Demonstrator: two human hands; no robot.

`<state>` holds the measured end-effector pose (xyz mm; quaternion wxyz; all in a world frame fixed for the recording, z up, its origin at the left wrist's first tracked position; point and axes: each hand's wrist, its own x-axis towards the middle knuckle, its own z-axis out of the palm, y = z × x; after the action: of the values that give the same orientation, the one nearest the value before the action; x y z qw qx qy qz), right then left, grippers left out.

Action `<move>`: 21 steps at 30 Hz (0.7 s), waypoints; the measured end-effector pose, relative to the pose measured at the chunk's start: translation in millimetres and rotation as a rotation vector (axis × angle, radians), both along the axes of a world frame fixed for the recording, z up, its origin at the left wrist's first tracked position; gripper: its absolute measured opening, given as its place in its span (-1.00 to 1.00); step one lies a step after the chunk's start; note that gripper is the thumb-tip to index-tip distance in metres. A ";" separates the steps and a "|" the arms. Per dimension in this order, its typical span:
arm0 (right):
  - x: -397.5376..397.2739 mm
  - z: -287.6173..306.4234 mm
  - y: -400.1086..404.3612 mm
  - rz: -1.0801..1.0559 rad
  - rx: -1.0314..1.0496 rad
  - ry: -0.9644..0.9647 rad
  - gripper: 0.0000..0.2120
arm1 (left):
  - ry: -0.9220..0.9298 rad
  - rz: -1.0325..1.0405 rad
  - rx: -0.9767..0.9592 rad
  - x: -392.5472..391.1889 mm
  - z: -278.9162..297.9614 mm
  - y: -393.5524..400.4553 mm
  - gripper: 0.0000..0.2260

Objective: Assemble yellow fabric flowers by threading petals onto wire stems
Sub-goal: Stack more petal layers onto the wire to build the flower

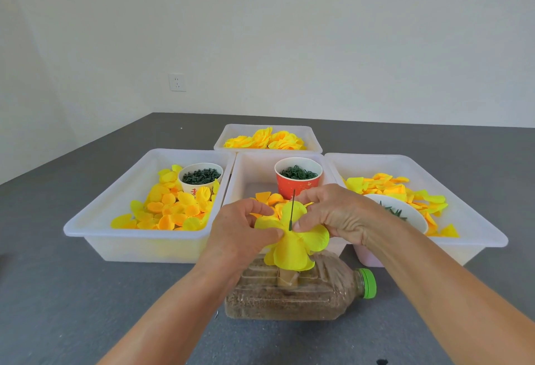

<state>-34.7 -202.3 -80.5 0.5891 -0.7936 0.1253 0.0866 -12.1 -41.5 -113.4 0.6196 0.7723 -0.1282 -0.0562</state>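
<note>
Yellow fabric petals [292,249] sit gathered on a thin dark wire stem [292,209], which stands upright through their middle, its tip rising above them in front of the red paper cup [298,183]. Both hands meet at this half-made flower, low in the centre of the view, just above a clear plastic bottle [292,295] lying on its side with a green cap [368,283] and filled with brown grains. The left hand [243,234] has its fingers curled, the thumb and fingertips pinching the left edge of the petals. The right hand [333,214] also has curled fingers, its thumb and forefinger pinching the petals right beside the stem. Behind the hands, a white plastic tray [252,170] holds the red cup, full of dark green rings, and some loose orange-yellow petals. To the left, another white tray [115,199] holds a heap of loose yellow petals [170,208] and a white paper cup [199,180] of dark green pieces. To the right, a third tray [463,220] holds more petals and a white bowl [405,214] with green bits, partly hidden by the right forearm. Farther back, a smaller tray [307,133] contains layered yellow flower heads [266,138]. All rest on a grey surface [86,292] before a white wall with a socket [177,82].
</note>
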 end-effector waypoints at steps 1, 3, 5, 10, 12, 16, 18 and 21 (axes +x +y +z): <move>-0.9 -0.1 0.2 -0.006 -0.011 -0.006 -0.59 | -0.004 -0.001 0.010 0.4 0.5 -0.6 -0.74; -3.0 -1.0 1.0 -0.017 -0.063 -0.040 -0.53 | -0.012 0.002 0.027 0.8 1.4 -1.2 -0.73; -6.5 -2.6 2.0 -0.019 -0.126 -0.119 -0.46 | -0.018 0.001 0.040 2.1 1.7 -1.4 -0.74; -18.4 -11.1 7.3 -0.059 -0.247 -0.339 -0.73 | -0.027 -0.013 0.049 2.4 0.3 -0.4 -0.79; -20.1 -12.3 6.4 -0.069 -0.221 -0.364 -0.80 | -0.039 -0.007 0.043 0.6 0.2 0.1 -0.81; -22.4 -13.0 4.9 -0.012 -0.140 -0.331 -0.87 | -0.102 0.007 0.049 -5.3 0.9 1.9 -0.77; -22.9 -15.2 5.1 -0.021 -0.138 -0.335 -0.89 | -0.137 0.000 0.057 -7.3 1.6 2.2 -0.76; -23.0 -18.4 5.3 -0.043 -0.138 -0.329 -0.88 | -0.183 0.001 0.109 -7.5 2.4 1.6 -0.76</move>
<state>-57.7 -197.0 -98.9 0.5474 -0.8328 0.0496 -0.0659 -19.6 -39.9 -111.1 0.5626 0.8068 -0.1805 0.0079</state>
